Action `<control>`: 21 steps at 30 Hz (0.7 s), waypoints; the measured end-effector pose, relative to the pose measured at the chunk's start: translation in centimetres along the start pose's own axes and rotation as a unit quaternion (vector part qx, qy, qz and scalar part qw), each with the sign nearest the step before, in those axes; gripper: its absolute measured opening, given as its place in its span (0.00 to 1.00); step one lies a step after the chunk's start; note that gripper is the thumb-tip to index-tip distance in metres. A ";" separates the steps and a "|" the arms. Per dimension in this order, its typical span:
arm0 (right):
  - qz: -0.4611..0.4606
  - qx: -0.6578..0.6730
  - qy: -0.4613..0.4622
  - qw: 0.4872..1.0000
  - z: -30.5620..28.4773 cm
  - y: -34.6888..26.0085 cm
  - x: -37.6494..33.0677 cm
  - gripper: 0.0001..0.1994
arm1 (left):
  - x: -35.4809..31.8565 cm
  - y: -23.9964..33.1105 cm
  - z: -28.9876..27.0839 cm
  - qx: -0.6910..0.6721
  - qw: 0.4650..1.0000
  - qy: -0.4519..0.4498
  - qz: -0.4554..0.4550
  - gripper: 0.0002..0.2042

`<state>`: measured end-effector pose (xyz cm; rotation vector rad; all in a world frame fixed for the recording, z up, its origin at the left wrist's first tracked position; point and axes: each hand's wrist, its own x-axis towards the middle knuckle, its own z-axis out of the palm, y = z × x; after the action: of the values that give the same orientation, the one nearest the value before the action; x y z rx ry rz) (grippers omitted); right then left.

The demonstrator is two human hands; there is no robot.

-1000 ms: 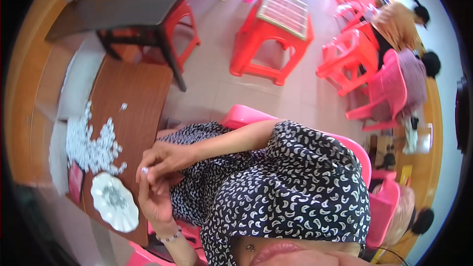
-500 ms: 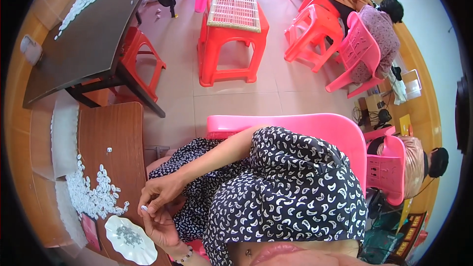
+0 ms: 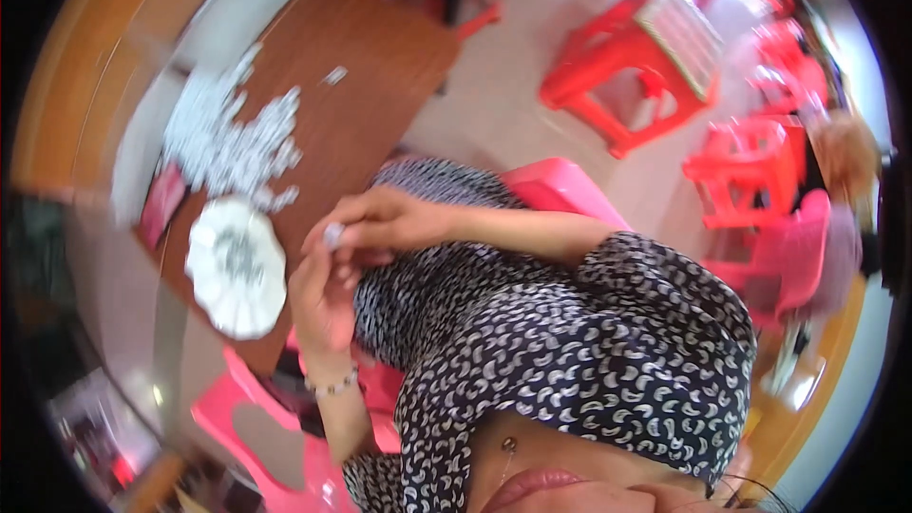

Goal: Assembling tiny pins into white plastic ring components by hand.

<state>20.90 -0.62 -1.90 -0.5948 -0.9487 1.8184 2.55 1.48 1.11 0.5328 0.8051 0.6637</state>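
Note:
In front of my lap, both hands meet around a small white piece (image 3: 332,235), too blurred to tell its exact kind. My right hand (image 3: 394,220) reaches in from the right and pinches it between thumb and forefinger. Just below, my left hand (image 3: 325,299), with a beaded bracelet at its wrist, has its fingertips closed up against the same piece. Beside them a white scalloped plate (image 3: 263,309) holds a scatter of small grey bits (image 3: 240,258). Past the plate lies a heap of small white oval pieces (image 3: 228,142) on the brown table (image 3: 356,47).
One white piece (image 3: 334,75) lies apart from the heap. A pink flat object (image 3: 163,201) rests at the table edge beside the plate. Pink chair (image 3: 237,418) parts show near my left arm. Red stools (image 3: 622,85) and seated people are farther off to the right.
My head has turned, so the whole scene has swung round and blurred; table, heap and plate now appear higher. Both hands stay together at the small white piece.

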 end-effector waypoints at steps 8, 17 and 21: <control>-0.041 -0.021 -0.076 0.996 -0.3 1.5 0.4 0.19 | -1.9 -1.1 0.0 0.068 0.994 0.040 0.075 0.12; -0.036 -0.019 -0.074 0.996 -0.4 2.4 -0.1 0.19 | -2.4 -1.9 0.0 0.093 0.990 0.053 0.090 0.11; -0.018 0.019 -0.074 0.997 -0.4 2.5 -0.4 0.20 | -2.4 -2.2 0.0 0.074 0.992 0.053 0.091 0.11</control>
<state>20.07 -1.38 -4.19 -0.4218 -1.0129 1.8640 2.02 -1.71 0.86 0.7161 0.9166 0.8085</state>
